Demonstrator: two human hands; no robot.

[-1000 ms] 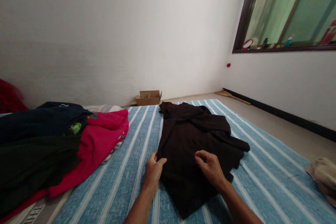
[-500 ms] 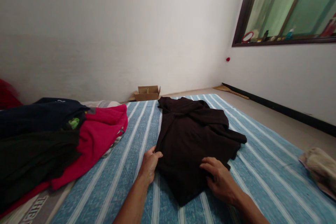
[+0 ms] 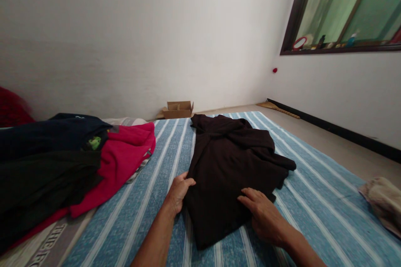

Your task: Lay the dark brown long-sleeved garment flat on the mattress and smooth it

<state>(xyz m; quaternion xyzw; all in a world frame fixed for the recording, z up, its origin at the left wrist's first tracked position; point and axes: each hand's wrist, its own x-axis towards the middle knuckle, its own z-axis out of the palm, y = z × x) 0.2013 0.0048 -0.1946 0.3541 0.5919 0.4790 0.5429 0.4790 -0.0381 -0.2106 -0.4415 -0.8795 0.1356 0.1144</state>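
1. A dark brown, soft fabric garment (image 3: 232, 154) is seen spread, loosely creased, across a blue cloth with white stripes (image 3: 125, 212), directly before the person.
2. Its left edge is grasped by the left hand (image 3: 179, 192), the thumb laid on top and the fingers partly hidden beneath.
3. Its near right part is touched by the fingertips of the right hand (image 3: 261, 212); whether any fabric is pinched there cannot be told.
4. The near end, it is judged, is being straightened; for the next move, a sure hold by both hands and a level pull appear to be called for.
5. By the wall, a small, open-topped brown cardboard box (image 3: 178, 110) is placed. A cardboard piece is glimpsed inside; its floor is hidden, so further contents cannot be told.
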